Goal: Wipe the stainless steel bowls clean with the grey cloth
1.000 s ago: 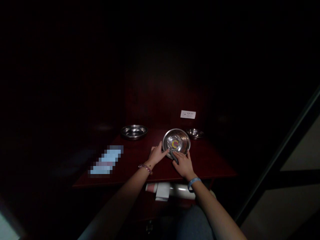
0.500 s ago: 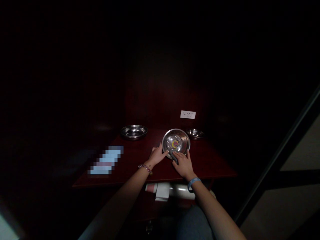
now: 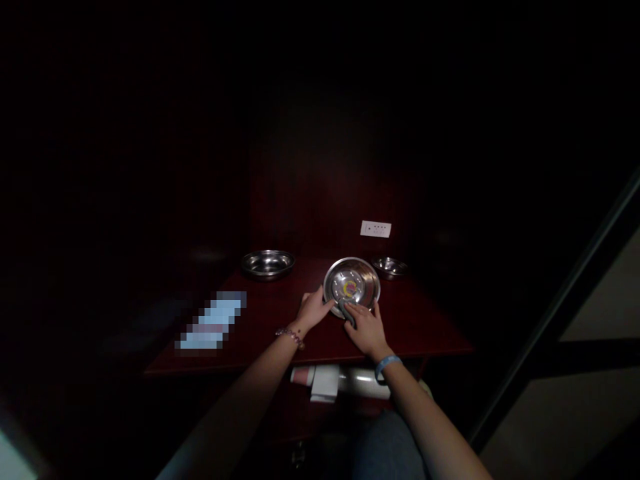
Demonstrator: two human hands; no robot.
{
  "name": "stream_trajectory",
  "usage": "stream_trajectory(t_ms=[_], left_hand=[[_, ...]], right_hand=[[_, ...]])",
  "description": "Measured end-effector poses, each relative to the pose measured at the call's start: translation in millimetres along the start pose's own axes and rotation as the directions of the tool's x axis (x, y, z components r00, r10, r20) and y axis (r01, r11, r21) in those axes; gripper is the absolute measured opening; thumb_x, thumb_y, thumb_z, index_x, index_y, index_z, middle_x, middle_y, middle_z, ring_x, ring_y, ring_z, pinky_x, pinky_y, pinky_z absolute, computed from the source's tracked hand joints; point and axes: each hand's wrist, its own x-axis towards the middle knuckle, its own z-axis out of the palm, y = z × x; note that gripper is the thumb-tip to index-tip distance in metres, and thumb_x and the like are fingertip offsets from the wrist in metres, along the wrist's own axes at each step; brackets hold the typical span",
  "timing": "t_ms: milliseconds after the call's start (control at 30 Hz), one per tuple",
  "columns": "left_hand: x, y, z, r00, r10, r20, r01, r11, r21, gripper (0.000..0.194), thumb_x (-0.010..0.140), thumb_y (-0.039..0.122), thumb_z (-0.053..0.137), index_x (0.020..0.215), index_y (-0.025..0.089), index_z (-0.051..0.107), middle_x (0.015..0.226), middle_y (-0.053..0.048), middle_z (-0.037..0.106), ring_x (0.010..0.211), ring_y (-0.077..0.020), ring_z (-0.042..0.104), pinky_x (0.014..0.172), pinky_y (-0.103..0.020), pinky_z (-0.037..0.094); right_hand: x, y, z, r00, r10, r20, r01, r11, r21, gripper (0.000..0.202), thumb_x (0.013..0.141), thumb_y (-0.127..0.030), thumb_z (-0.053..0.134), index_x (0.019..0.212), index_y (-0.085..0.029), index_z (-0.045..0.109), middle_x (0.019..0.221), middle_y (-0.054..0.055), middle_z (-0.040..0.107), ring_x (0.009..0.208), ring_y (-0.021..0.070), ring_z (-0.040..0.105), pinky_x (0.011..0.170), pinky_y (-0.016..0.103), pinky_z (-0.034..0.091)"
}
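A shiny steel basin (image 3: 367,283) with a yellow and pink sticker on its inner bottom is tilted toward me above the dark red table. My left hand (image 3: 315,310) grips its near left rim, thumb on the inside. A grey cloth (image 3: 347,312) is bunched under the fingers of my right hand (image 3: 369,330), which presses it on the basin's near rim. Part of the cloth is hidden by that hand.
On the red table (image 3: 270,317) stand a steel basin (image 3: 269,267) at back left and a smaller steel bowl (image 3: 390,268) at back right. A blurred-out bright rectangle (image 3: 213,323) lies left. A wall socket (image 3: 376,229) is behind; stacked cups (image 3: 303,375) lie below the tabletop.
Hardly anything differs. The basin and both hands have shifted very slightly left, with the same grips held.
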Motion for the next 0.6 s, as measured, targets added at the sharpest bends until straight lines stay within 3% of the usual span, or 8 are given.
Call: stream_trajectory(t_ms=[433,600], left_hand=[[-4,15,-12.2,0.990,-0.078,-0.115,0.074,0.997,-0.035,0.039,0.085,0.031,0.057,0.123,0.023,0.049,0.086,-0.001,0.072,0.080,-0.0186,0.069,0.083,-0.030,0.046],[-4,15,-13.9,0.986,-0.052,-0.156,0.046,0.998,-0.042,0.035,0.085,0.031,0.058,0.119,0.026,0.052,0.084,0.001,0.072,0.078,-0.0181,0.069,0.080,-0.028,0.047]], right_hand=[[1,-1,-1,1.000,0.011,0.009,-0.011,1.000,-0.026,0.044,0.089,-0.033,0.048,0.131,-0.028,0.056,0.133,0.003,0.061,0.125,0.0206,0.052,0.119,0.046,-0.002],[1,-1,-2,1.000,0.001,0.004,-0.001,1.000,-0.028,0.044,0.088,-0.032,0.048,0.131,-0.028,0.057,0.132,0.003,0.061,0.124,0.0206,0.053,0.119,0.047,-0.001]])
